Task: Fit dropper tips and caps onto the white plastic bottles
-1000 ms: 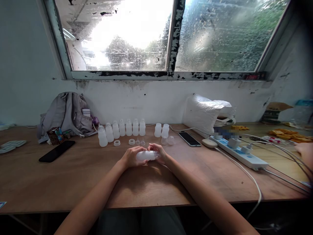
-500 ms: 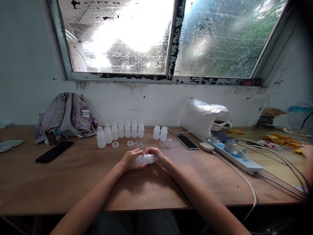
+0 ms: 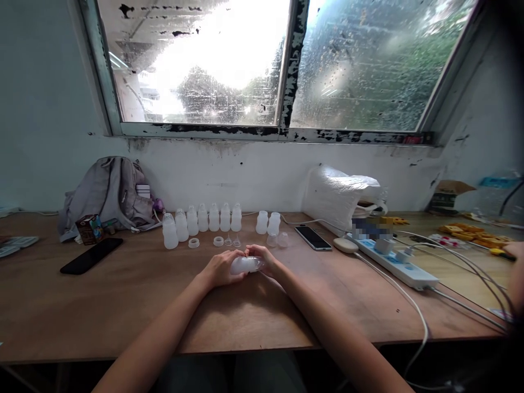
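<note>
A translucent white baby bottle (image 3: pixel 243 266) lies sideways between my hands, just above the table's front half. My left hand (image 3: pixel 221 267) is closed around its body end. Around the clear top end, my right hand (image 3: pixel 267 261) grips with bent fingers, some of them hidden behind the bottle. Beyond them stands a row of several capped baby bottles (image 3: pixel 203 218). In front of that row lie two white collar rings (image 3: pixel 194 243) and two clear nipples (image 3: pixel 232 240). To the right, two bottles without tops (image 3: pixel 268 222) stand behind two clear domed caps (image 3: pixel 277 239).
A dark phone (image 3: pixel 91 256), a small box (image 3: pixel 90 228) and a grey backpack (image 3: pixel 112 199) are at left. On the right are another phone (image 3: pixel 313 238), a white bag (image 3: pixel 339 194), a power strip (image 3: pixel 395 266) with trailing cables, and another person's hand (image 3: pixel 516 255) at the edge.
Both hands stay on the bottle, with the left hand and bottle shifted very slightly right. The camera view has moved a little. Everything on the table stays put.
</note>
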`<state>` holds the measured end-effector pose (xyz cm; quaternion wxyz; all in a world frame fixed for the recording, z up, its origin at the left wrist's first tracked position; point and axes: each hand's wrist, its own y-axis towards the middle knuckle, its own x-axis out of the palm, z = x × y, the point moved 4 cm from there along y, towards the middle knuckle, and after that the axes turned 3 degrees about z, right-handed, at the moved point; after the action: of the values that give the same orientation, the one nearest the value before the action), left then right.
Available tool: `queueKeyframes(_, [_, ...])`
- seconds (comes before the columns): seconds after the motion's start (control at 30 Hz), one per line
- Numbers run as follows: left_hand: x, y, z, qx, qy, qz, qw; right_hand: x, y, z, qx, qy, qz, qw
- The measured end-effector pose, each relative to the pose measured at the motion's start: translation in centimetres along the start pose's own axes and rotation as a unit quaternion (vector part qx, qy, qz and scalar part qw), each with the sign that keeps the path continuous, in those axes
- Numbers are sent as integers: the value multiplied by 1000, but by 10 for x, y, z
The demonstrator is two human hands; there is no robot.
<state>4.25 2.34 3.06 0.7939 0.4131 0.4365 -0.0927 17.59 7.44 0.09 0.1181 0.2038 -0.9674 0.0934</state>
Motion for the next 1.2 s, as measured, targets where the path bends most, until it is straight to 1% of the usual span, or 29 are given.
queueKeyframes(0.1, [3, 0, -3, -13, 21, -1, 1000, -2, 2, -2, -11, 41, 0, 999])
queueKeyframes(0.17, [5, 0, -6, -39, 16, 7, 999, -4, 3, -2, -7, 84, 6, 996])
queueKeyframes(0.23, [6, 0, -12, -73, -8, 34, 997, -5, 3, -4, -16, 121, 10, 992])
queueKeyframes(0.3, [7, 1, -20, -98, -46, 70, 992, -2, 2, -5, -32, 129, -3, 991])
queueKeyframes(0.37, [11, 1, -29, -112, -86, 85, 986, 4, -1, -6, -54, 109, -30, 992])
queueKeyframes(0.43, [17, 1, -39, -130, -124, 79, 981, 10, -3, -5, -80, 69, -44, 993])
queueKeyframes(0.53, [26, 0, -48, -148, -170, 64, 972, 14, -5, -4, -115, -5, -34, 993])
queueKeyframes(0.63, [30, -2, -48, -160, -160, 28, 974, 14, -3, -4, -149, -82, -11, 985])
queueKeyframes(0.7, [31, -4, -44, -177, -112, -12, 978, 12, -1, -4, -189, -158, 20, 969])
queueKeyframes(0.73, [31, -5, -41, -185, -81, -31, 979, 12, -1, -4, -213, -208, 41, 954])
queueKeyframes(0.8, [30, -7, -36, -191, -19, -60, 980, 12, -2, -3, -262, -312, 81, 910])
queueKeyframes(0.87, [28, -8, -32, -191, 29, -72, 978, 14, -3, -3, -297, -390, 110, 864])
queueKeyframes(0.93, [27, -8, -31, -190, 54, -74, 978, 14, -3, -4, -310, -430, 125, 839])
queueKeyframes(1.0, [26, -8, -32, -186, 60, -70, 978, 13, -2, -4, -305, -444, 127, 833])
queueKeyframes(1.13, [25, -7, -35, -180, 54, -60, 980, 8, 0, -6, -293, -428, 120, 847])
queueKeyframes(1.2, [24, -7, -35, -179, 55, -58, 981, 8, -1, -7, -295, -424, 115, 848])
